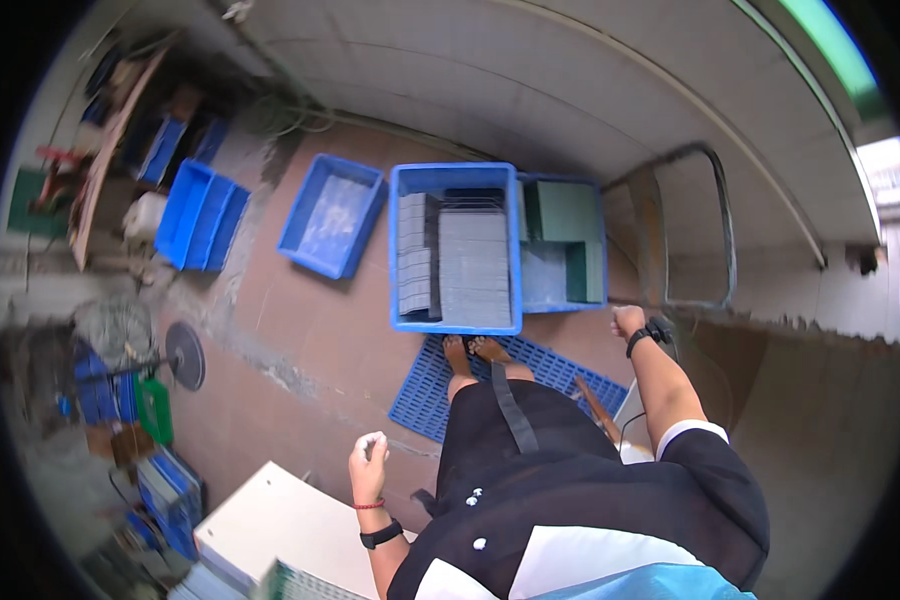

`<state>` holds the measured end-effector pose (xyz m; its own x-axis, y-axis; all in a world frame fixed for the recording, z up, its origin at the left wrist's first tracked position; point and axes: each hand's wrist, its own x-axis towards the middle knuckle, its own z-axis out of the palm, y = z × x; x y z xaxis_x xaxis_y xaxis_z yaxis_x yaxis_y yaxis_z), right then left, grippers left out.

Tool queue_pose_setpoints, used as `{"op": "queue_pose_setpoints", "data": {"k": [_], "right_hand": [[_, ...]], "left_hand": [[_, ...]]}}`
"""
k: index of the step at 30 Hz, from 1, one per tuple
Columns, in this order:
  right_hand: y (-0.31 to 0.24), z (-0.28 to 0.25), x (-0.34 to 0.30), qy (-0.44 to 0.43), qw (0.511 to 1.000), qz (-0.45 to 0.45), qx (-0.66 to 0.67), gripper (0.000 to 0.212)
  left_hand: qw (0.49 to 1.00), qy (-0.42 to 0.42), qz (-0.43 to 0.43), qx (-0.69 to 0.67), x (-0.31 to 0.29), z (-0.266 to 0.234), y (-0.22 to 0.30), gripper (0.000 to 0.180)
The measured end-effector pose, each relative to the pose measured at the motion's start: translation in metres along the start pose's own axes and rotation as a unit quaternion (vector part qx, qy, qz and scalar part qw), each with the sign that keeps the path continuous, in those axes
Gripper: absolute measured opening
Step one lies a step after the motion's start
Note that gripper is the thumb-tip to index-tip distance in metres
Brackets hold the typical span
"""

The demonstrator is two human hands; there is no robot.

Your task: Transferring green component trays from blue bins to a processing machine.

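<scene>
My left hand [368, 468] hangs at the lower left beside a pale tabletop [285, 515]. Its fingers bend loosely, with a gap to the thumb, and white shows on the fingertips; I see nothing in it. My right hand [627, 321] is curled into a loose fist at the right, next to a blue crate [562, 307] with green blocks [570, 210] in it. Directly in front of my feet stands a larger blue crate [516, 250]. Inside it are rows of grey, flat pieces [473, 265] packed close together. Neither hand touches the crates.
A blue plastic grid mat [425, 400] lies under my feet. Another blue crate [315, 265], with a whitish bottom, sits left on the tiled floor. Farther left are nested blue bins [195, 220], a shelf [120, 150] and a round fan-like disc [185, 356]. A metal frame [727, 230] leans right.
</scene>
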<state>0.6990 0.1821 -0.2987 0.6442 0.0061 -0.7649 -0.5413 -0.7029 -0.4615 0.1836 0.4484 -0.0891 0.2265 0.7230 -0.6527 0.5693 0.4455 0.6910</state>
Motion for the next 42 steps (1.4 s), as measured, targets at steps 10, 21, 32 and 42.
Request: {"op": "queue_pose_setpoints", "data": {"k": [10, 21, 32, 42], "right_hand": [[0.073, 0.07, 0.076, 0.116, 0.908, -0.139, -0.377, 0.032], [0.041, 0.127, 0.22, 0.219, 0.923, 0.061, -0.31, 0.074], [0.081, 0.164, 0.249, 0.41, 0.851, 0.036, -0.325, 0.085], [0.08, 0.172, 0.244, 0.421, 0.858, 0.013, -0.293, 0.076]], "left_hand": [[0.984, -0.101, -0.016, 0.144, 0.1, 0.038, 0.0, 0.022], [0.945, -0.133, -0.187, 0.234, 0.142, 0.049, -0.069, 0.024], [0.956, -0.088, -0.232, 0.155, 0.159, 0.079, -0.052, 0.023], [0.947, -0.113, -0.262, 0.145, 0.17, 0.083, -0.054, 0.023]]}}
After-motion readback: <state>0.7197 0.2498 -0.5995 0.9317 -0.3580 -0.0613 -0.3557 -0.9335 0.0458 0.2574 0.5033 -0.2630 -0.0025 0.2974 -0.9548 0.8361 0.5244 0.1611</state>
